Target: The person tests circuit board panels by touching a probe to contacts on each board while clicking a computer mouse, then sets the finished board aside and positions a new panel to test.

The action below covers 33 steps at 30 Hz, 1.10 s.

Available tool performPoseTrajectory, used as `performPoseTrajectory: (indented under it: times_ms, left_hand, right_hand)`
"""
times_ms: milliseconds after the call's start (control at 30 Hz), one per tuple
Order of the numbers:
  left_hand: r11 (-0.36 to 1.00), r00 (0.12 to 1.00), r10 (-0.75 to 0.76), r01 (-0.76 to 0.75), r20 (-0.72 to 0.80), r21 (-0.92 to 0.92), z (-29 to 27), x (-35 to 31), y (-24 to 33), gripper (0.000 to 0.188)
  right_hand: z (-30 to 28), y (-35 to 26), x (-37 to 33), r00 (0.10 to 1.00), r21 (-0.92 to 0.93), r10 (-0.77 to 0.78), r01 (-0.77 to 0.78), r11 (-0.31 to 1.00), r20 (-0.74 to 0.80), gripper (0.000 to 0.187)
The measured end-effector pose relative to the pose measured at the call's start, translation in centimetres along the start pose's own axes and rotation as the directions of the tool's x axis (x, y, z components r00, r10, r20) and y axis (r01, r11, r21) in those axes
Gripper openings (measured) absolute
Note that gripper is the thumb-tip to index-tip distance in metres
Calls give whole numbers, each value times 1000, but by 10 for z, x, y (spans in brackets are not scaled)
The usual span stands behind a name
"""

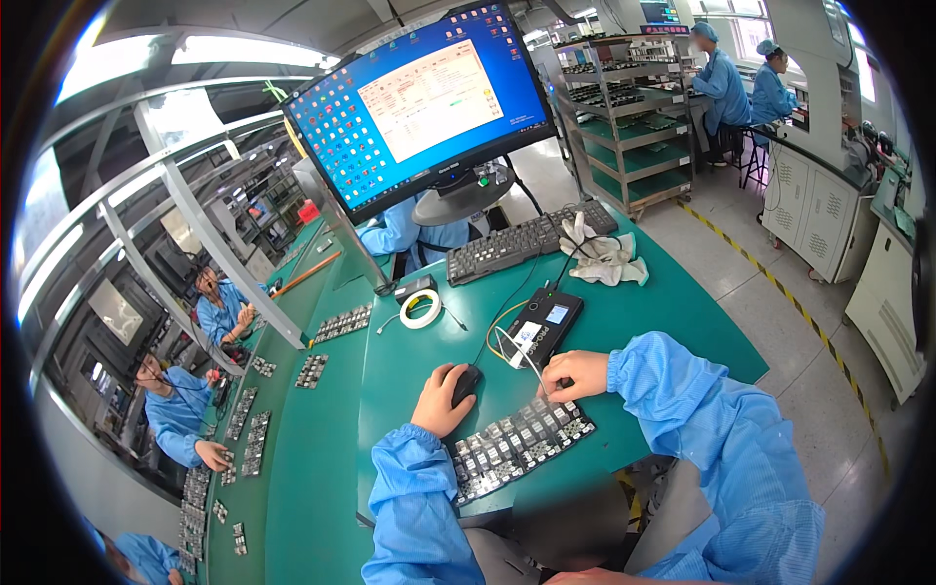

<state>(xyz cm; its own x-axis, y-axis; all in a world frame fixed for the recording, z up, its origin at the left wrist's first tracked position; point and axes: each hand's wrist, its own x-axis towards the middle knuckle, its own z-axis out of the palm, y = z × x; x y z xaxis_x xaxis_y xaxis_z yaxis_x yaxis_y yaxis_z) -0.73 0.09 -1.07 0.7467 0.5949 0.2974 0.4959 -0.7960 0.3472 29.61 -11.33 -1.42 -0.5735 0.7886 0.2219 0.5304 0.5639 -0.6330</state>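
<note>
The right hand point(577, 374) has a narrow grip, with its fingers pinched around what looks like a thin white cable point(534, 367). The pinch is likely because the cable is so skinny. The tip is too small to see, so I cannot tell if it touches anything.

Just below that grip, on the near side, lies a row of small boards point(517, 450). They sit flat and slanted close to the person's body, probably so both hands can get to them without a stretch.

Just ahead of the right grip is a black box point(546, 324) with a little lit screen. It seems to be put there so the cable can reach and the person can look at it.

The left hand point(444, 402) has its grip curled over a dark mouse point(468, 383), left of the boards, where there is bare table point(673, 317) to slide it on.

Farther ahead of both grips are the keyboard point(507, 246) and white gloves point(606, 255), maybe pushed up there to leave working room.
</note>
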Motion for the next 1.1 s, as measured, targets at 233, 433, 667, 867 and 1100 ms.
performPoseTrajectory:
  times_ms: [233,433,667,867,1100]
  left_hand:
    - [1000,1000,1,-1,-1,-3,0,0,0,59]
    - [1000,1000,12,-12,-4,-4,0,0,0,58]
    - [1000,1000,20,-20,-15,-2,1,0,-2,58]
    - [1000,1000,10,-10,-5,-4,1,-1,-1,55]
    - [1000,1000,15,-15,-6,-7,1,-1,-1,54]
  right_hand:
    - [2,2,0,1000,16,-15,16,1000,-16,13]
    - [1,1,0,1000,26,-6,7,1000,-16,14]
    - [2,1,0,997,41,-48,51,998,-55,14]
    - [3,0,-1,996,55,-60,64,996,-67,14]
    - [4,0,-1,997,48,-44,47,998,-64,14]
